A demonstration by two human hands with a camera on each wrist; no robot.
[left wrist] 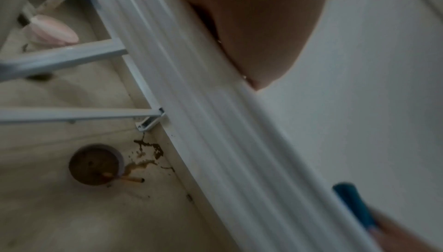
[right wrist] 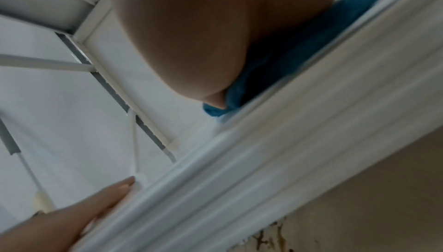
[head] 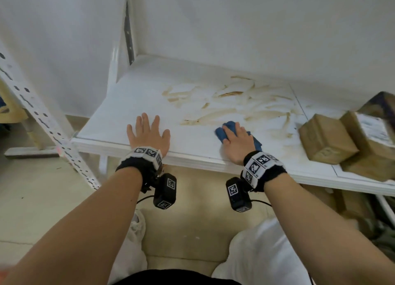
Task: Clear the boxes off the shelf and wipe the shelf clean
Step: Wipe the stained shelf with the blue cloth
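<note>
I am seeing the left hand [head: 148, 132] lying flat on the white shelf [head: 132, 105] near its front edge, fingers straight and spread, holding nothing. The right hand [head: 236, 141] is pressing the blue cloth [head: 226, 129] onto the shelf, fingers laid over it, just below the brown smears [head: 226, 105]. The cardboard boxes [head: 327, 139] are sitting at the shelf's right end
</note>
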